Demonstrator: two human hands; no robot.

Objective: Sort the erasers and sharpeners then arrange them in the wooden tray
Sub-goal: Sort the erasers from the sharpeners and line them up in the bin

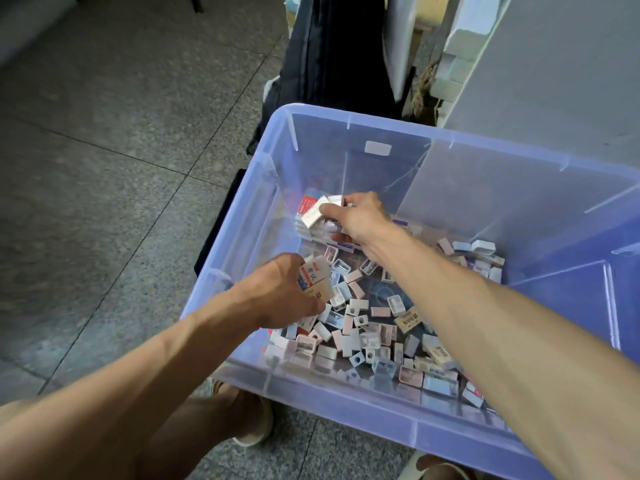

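While I crouch over the clear plastic bin (242, 258), my feet in pale slippers (254, 429) on the grey tiled floor (104, 168), both my arms reach down into it. Nearest me, loose across the bin's bottom, lies the jumble of sharpeners (360, 336) and erasers (438, 355), all mixed together. No wooden tray shows anywhere from here.

My left hand (277, 294) has its fingers curled round a small stack of erasers (315, 277), paper-sleeved blocks printed with red and blue characters, pressed side by side against my palm. These should be light and slightly rubbery, easy to pinch by their long flat faces; the sleeves look smooth, so a stack may slide apart if I squeeze only its ends.

The sharpeners are little hollow boxes in white, pink and pale blue, each with a round hole in one face (hard plastic, I judge, light and a bit slick). Best taken across the short sides.

Farther in, my right hand (356, 218) pinches a white eraser (313, 213) between thumb and fingers, tilted above a neat row of stacked erasers (317, 233) in the far left corner, touching the wall. A dark bag (332, 50) stands beyond the bin.
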